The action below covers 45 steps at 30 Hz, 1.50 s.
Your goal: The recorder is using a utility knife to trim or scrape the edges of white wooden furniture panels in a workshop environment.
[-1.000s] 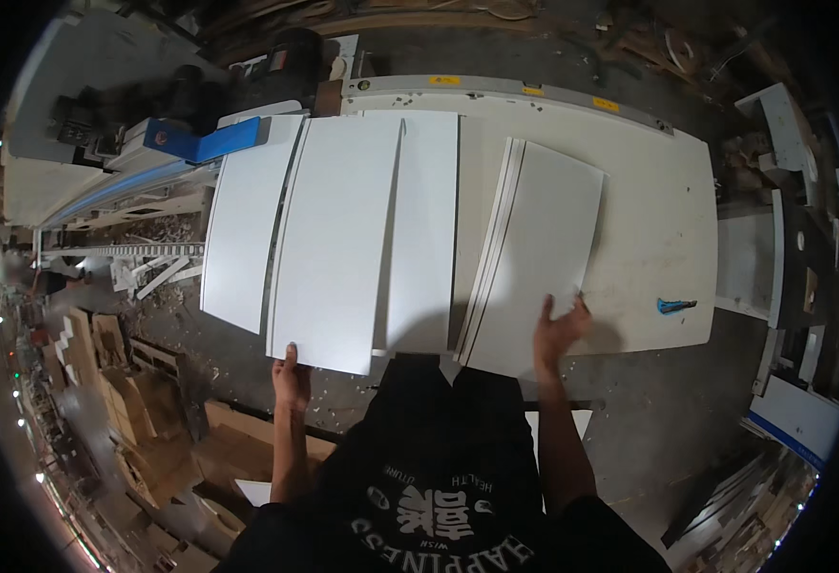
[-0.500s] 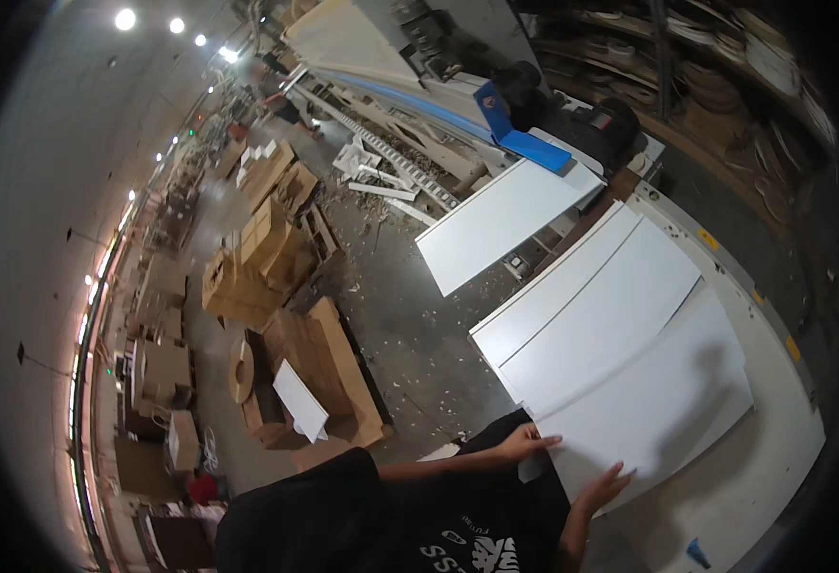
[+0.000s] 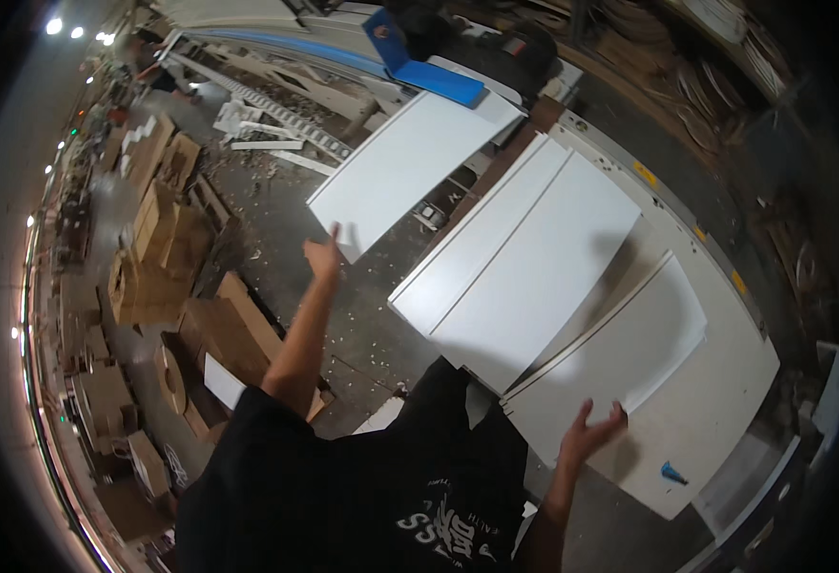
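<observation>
My left hand (image 3: 323, 256) reaches out to the far left, fingers apart, at the near corner of a white panel (image 3: 410, 167) that sticks out of the machine under a blue guard. Whether the fingertips touch that panel I cannot tell. My right hand (image 3: 593, 432) hangs open, fingers spread and holding nothing, over the near edge of the cream worktable (image 3: 725, 401). Just beyond it lies a separate white panel (image 3: 620, 334). More white panels (image 3: 534, 248) lie overlapped farther up the table. A small blue tool (image 3: 672, 473) rests near the table's near corner.
The blue guard (image 3: 434, 78) sits over the machine end, with a dark motor (image 3: 520, 57) beside it. Cardboard boxes (image 3: 157, 258) and a cardboard-lined pallet (image 3: 224, 334) stand on the floor at left. Shelves with rolled strips (image 3: 696, 86) are at far right.
Both hands have come off the near white panel. My left hand has moved far forward and left to the machine's panel; my right has opened. A gap now separates the near panel from the others.
</observation>
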### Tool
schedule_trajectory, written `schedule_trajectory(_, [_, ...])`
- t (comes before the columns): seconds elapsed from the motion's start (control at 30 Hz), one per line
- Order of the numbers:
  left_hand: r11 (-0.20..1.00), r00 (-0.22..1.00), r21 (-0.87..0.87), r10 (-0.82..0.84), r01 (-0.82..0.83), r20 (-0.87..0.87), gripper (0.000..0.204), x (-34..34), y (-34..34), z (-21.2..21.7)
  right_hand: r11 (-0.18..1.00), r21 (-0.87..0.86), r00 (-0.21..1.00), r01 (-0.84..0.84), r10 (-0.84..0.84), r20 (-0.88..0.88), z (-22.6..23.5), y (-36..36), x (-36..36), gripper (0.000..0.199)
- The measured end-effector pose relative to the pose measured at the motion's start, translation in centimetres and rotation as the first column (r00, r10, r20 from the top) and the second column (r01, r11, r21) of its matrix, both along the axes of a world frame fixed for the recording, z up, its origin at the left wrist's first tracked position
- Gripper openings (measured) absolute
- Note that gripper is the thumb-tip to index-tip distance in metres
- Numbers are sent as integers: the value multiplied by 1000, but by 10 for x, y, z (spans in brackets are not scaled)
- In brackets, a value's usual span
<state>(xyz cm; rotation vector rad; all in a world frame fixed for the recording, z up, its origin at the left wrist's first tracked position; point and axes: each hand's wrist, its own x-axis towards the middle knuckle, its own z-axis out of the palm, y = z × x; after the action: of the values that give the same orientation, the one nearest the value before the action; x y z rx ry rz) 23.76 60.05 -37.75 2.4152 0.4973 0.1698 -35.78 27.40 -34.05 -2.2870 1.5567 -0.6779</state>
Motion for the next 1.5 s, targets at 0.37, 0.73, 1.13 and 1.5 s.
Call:
schedule_trajectory(0.37, [269,655,-950,-691,-158,-305,28,-76,8,9,55,836,745,-545,-425,514,20,34,353,69])
schedule_trajectory(0.73, [467,139,-881,-880,82,-453,43,-291,-74,64,711,699,818,76,-445,363,17,69,182,58])
schedule_trajectory(1.13, [299,-557,-943,-762,148,-329,41,-361,-136,37,694,478,822,538,-559,-114,-15,19,-19,73])
schedule_trajectory(1.5, [445,463,134,-869,886,-174,90,-143,-194,24,776,630,904,-23,-253,345,-42,13,175,84])
